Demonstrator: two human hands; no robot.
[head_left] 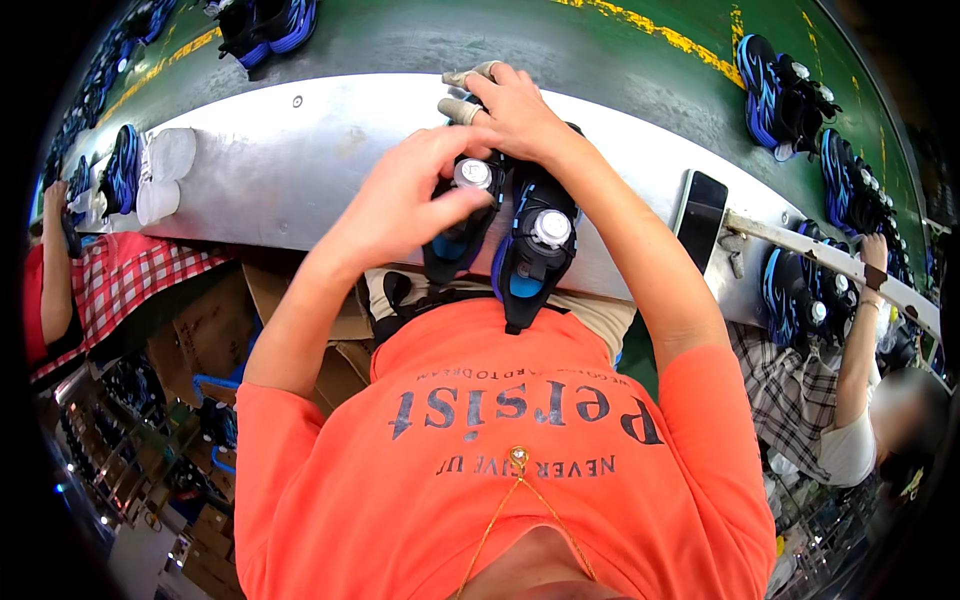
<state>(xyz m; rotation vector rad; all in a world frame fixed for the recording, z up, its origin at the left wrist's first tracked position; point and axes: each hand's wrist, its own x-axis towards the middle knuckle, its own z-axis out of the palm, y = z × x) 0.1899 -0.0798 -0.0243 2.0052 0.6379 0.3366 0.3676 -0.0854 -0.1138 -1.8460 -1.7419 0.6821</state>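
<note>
A pair of black and blue sports shoes lies side by side on the metal bench before me, heels toward my body. The left shoe (446, 246) has a round silver-white knob (473, 174) at its opening; the right shoe (541, 192) carries a similar knob (551, 229). My left hand (405, 195) curls round the left shoe, its thumb and fingers on either side of the knob. Farther off, my right hand (510, 112) bends over the toe end of the left shoe, pale covers on several fingertips. Both hands hide much of that shoe's front.
The metal bench (250, 140) runs across, with white shoe-shaped pieces (165, 175) and a shoe (120, 170) at left. A phone (701, 215) lies at right beside a metal bar (800, 240). People sit on both sides. More shoes (785, 95) stand on the green floor; cardboard boxes (205, 340) are lower left.
</note>
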